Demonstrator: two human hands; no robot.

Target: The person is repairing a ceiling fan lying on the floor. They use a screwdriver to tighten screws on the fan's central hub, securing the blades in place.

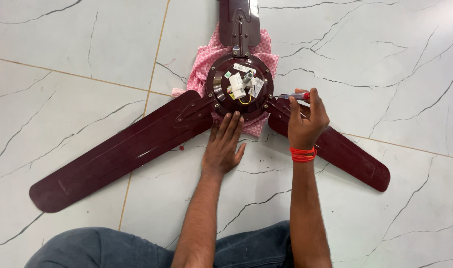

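On a white marble floor (87, 44), the left hand (222, 149) is pressed flat, fingers open, against the hub (240, 85) of a maroon ceiling fan. The right hand (305, 121) is closed around a red-handled screwdriver (296, 96) pointed at the hub. A pink cloth (204, 59) is spread beneath the fan.

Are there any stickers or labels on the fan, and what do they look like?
White label: small rectangle on top of the fan hub, near its far edge.
Green and white sticker: tiny square, left of the white part in the hub's middle.
White tag: slanted strip, right of the shaft.
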